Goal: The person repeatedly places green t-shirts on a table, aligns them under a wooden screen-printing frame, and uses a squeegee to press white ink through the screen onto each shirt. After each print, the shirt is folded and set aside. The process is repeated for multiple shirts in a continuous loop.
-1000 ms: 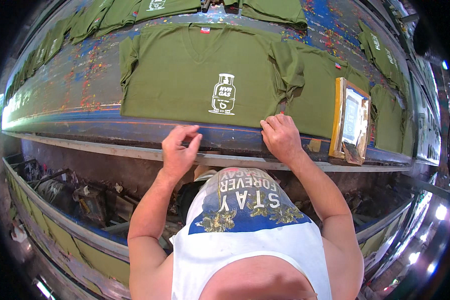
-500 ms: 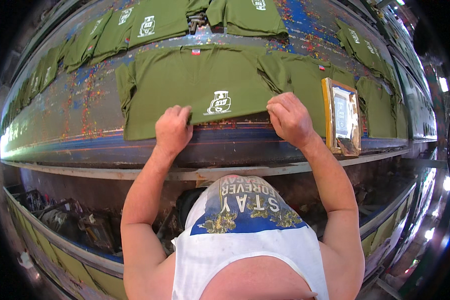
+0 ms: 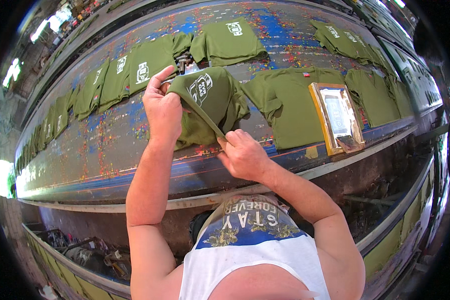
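Note:
An olive-green T-shirt (image 3: 221,97) with a white printed emblem hangs bunched and partly lifted off the long table. My left hand (image 3: 164,107) grips it at its upper left edge, the fingers folded around the cloth. Lower down, my right hand (image 3: 244,154) pinches the slanting hem between thumb and fingers. Just right of it lies another green T-shirt (image 3: 292,112), spread flat. On that shirt's right side a wooden-framed printing screen (image 3: 321,117) leans slightly, with a pale mesh panel.
The long dark table (image 3: 102,165) is speckled with coloured paint and has a metal rail along its near edge. Printed green shirts (image 3: 144,70) line its far side, with small dark metal pieces (image 3: 184,62) beside them. More shirts (image 3: 377,95) lie at right.
The T-shirt, flat on the table before, has been lifted and gathered. My left hand has risen with its edge, and my right hand has moved left and down. The view has shifted.

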`<state>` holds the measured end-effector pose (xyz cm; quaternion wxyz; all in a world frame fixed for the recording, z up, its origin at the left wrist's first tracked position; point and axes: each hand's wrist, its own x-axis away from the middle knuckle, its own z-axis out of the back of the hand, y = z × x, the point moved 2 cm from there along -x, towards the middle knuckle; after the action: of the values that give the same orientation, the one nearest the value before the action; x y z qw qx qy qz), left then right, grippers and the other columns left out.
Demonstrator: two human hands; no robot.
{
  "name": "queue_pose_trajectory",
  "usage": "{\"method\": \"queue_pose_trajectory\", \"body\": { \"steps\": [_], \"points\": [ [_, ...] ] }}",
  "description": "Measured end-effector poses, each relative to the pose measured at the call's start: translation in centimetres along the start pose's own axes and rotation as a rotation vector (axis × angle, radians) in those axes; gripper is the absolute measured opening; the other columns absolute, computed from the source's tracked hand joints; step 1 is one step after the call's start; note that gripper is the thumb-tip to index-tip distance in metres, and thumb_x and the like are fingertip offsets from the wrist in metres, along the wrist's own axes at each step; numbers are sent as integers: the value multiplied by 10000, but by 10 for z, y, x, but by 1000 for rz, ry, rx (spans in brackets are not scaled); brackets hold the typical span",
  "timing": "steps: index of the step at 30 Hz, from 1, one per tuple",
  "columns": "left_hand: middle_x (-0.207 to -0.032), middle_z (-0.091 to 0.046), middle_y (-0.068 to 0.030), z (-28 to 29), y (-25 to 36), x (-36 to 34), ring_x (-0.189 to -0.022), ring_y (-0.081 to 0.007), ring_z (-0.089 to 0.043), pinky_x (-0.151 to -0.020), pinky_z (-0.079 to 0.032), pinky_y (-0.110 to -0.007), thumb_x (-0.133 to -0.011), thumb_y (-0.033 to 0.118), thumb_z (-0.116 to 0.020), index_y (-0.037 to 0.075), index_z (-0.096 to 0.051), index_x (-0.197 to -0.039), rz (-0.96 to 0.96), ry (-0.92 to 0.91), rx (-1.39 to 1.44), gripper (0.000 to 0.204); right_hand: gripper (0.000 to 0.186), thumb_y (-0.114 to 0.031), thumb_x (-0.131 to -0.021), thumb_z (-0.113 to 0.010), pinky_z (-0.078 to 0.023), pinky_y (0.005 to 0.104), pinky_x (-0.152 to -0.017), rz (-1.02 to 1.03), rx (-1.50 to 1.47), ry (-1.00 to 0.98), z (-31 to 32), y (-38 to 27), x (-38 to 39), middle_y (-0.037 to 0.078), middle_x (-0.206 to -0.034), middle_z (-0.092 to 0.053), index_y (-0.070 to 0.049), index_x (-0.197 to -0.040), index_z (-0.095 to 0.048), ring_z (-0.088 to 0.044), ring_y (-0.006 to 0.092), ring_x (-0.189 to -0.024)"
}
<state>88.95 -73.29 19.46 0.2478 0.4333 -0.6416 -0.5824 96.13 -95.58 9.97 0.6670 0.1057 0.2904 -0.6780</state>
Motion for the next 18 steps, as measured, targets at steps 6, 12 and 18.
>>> {"method": "queue_pose_trajectory", "body": {
  "steps": [6,12,18],
  "points": [
    [-1092,-786,-103,-16,19,-14,-823,-158,-801,-588,-663,-295,-996,-128,-518,-36,-650,-1465,-52,26,48,496,524,-504,-824,-901,-530,463,-869,-115,86,58,-2,-6,-29,125,-1015,-571,-25,-929,-716,-600,355,-1016],
    [-919,-712,-41,-15,51,-25,-733,-131,-749,-535,-629,-296,-998,-71,-642,-90,-601,-1482,-124,42,50,486,535,-529,-796,-909,-523,479,-862,-133,171,221,14,13,-45,124,-1031,-591,-43,-891,-708,-615,357,-1011],
    [-845,-622,4,-18,71,-36,-675,-113,-684,-544,-654,-311,-975,-82,-655,-101,-634,-1442,-168,44,37,468,655,-535,-816,-919,-531,487,-908,-187,250,171,34,14,-54,116,-1116,-628,18,-1146,-798,-630,349,-1058]
  ]
}}
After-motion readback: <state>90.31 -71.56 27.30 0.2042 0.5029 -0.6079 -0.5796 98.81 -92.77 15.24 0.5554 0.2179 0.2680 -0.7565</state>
